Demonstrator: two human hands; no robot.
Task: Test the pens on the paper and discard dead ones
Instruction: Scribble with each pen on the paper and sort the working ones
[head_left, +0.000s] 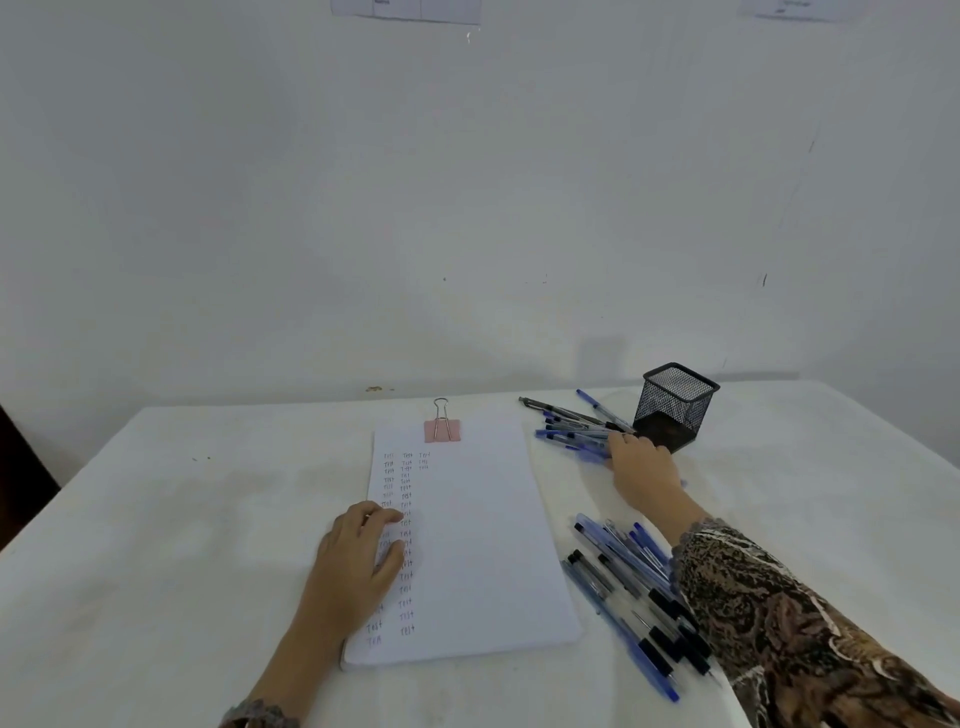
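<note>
Reaching across the surface, the right hand rests on the near end of the far pile of pens, which lies at about one o'clock from the pad of paper. From the hand the pile spreads toward ten o'clock. Most of the pens have their long axes running roughly nine to three, and a few are slanted ten to four. The fingertips lie over the nearest blue barrels, but whether the grip has closed on one pen or only touches them I cannot tell. This hand is plainly the nearer one. The left hand lies flat with its grip released, fingers spread on the pad's left edge at about nine o'clock of the sheet, pinning it over columns of small written test marks.

A black mesh pen holder stands at one o'clock from the right hand, just beside the knuckles, and is the likeliest thing to be knocked as a pen is drawn out. A pink binder clip clamps the pad at twelve o'clock. A second heap of pens lies at four o'clock of the pad, against the patterned sleeve; a pen carried back to the paper should pass above it.
</note>
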